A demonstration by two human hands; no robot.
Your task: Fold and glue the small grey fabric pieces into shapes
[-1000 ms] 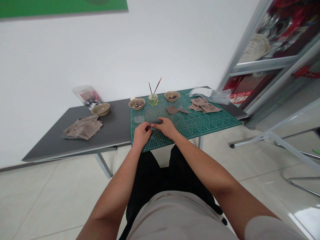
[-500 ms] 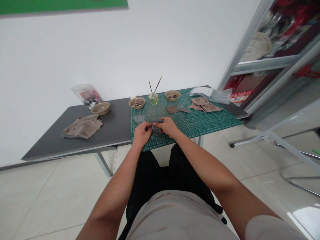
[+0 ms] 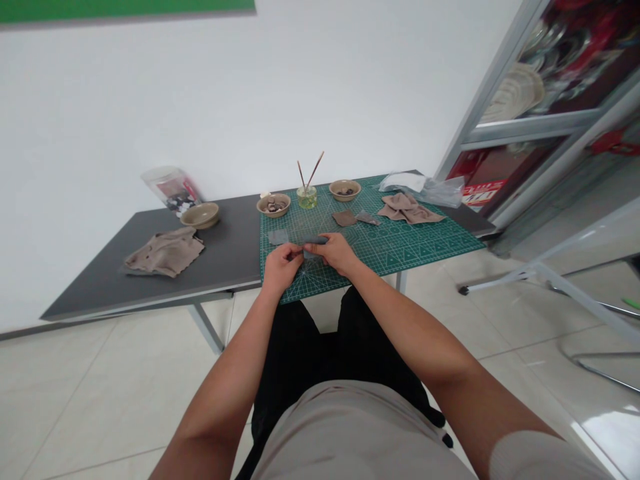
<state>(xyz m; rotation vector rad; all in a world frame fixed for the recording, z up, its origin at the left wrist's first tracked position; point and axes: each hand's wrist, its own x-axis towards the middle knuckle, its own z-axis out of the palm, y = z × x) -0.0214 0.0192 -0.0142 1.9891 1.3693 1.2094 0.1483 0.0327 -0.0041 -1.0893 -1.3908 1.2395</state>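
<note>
Just above the near part of the green cutting mat (image 3: 410, 250), my right hand (image 3: 339, 253) is closed on a small grey cloth piece (image 3: 314, 241). My left hand (image 3: 283, 268) is beside it with its thumb and fingers pinched at the cloth's left end; what lies between those fingertips is too small to make out. Behind my left hand, a flat grey square (image 3: 279, 237) lies on the mat. A brown square (image 3: 345, 218) and a small clear packet (image 3: 367, 218) lie farther right.
Bowls with small pieces (image 3: 273, 206) (image 3: 345, 191) flank a glass jar (image 3: 307, 197) holding two sticks. Brown cloths (image 3: 165, 252) (image 3: 409, 209) lie left and right. At the left stand another bowl (image 3: 200, 216) and a clear container (image 3: 171, 190); a plastic bag (image 3: 443, 191) lies back right.
My left hand has shifted very slightly left, and its fingers lie a little flatter. My right hand keeps its hold on the grey cloth piece.
</note>
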